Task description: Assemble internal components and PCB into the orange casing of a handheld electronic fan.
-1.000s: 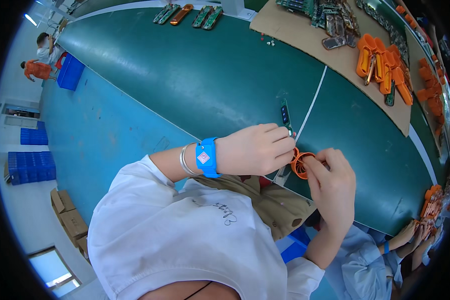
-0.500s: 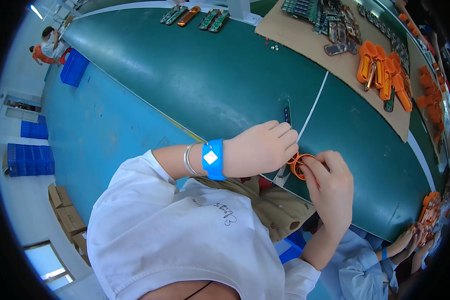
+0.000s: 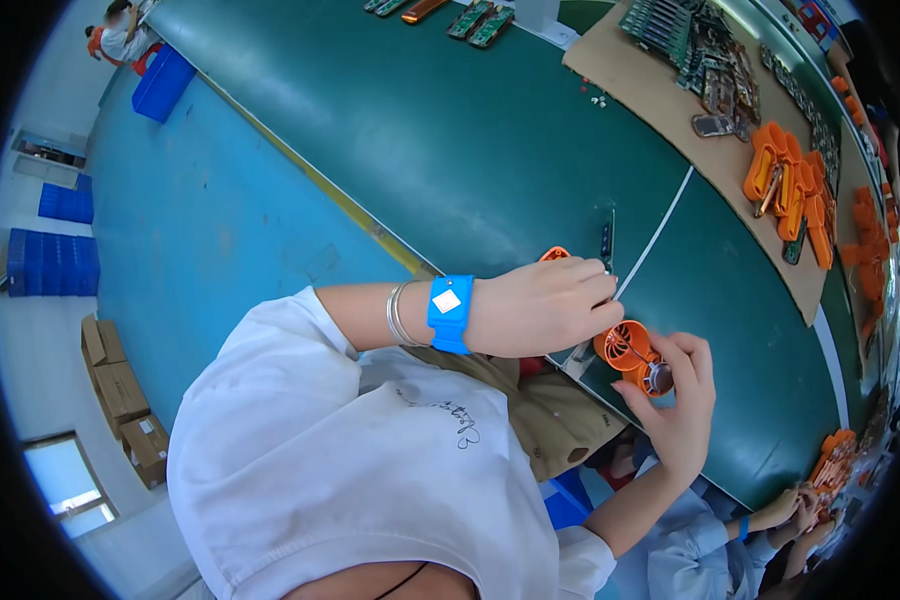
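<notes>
Appears, on judgement, to be at the step of adjusting parts within casing [image 3: 620, 345], located just right of white line [image 3: 657, 230], near its lower end. Holds casing there with right hand [image 3: 678, 385], thumb and fingers clamped about the end bearing silver disc [image 3: 658, 378]. Keeps left hand [image 3: 552, 310] just left of white line, fingers curled together, tips reaching it; cannot tell whether gripping anything. Shows orange piece [image 3: 555, 254], partly hidden behind left hand, and board [image 3: 607, 243], both left of white line. Seems to call next for a steady hold and careful alignment. Differs from half a second ago in turn of casing, exposing silver disc; in outward shift of right fingertips from rim; in orange piece newly visible.
</notes>
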Demonstrator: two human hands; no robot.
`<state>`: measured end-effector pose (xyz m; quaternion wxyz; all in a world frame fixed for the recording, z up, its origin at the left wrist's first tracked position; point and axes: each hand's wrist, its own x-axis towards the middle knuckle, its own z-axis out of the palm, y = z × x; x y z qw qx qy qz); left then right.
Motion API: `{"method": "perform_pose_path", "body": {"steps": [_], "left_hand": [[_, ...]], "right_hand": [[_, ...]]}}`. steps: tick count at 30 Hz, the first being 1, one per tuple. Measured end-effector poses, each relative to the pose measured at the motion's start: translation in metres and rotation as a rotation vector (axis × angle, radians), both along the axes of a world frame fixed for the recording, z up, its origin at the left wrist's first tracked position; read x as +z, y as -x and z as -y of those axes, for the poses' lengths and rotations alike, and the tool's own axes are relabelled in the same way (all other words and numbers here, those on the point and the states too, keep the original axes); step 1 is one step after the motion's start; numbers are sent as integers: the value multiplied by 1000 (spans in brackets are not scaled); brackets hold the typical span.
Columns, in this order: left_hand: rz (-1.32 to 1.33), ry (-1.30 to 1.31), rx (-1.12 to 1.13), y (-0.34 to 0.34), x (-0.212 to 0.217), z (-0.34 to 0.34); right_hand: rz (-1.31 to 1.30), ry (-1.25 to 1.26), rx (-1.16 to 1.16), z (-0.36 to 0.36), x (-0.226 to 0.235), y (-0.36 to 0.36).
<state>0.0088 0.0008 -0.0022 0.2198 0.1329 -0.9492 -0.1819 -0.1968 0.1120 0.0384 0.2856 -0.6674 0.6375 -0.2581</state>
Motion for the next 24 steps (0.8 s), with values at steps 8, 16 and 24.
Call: {"method": "perform_pose_path", "body": {"steps": [8, 16, 24], "left_hand": [[-88, -24, 46, -3, -9, -7], [-220, -40, 356, 1, -17, -24], [-280, -205, 393, 13, -15, -33]], "right_hand": [[-37, 105, -44, -14, -10, 2], [104, 196, -185, -22, -19, -3], [-228, 218, -72, -13, 19, -11]]}}
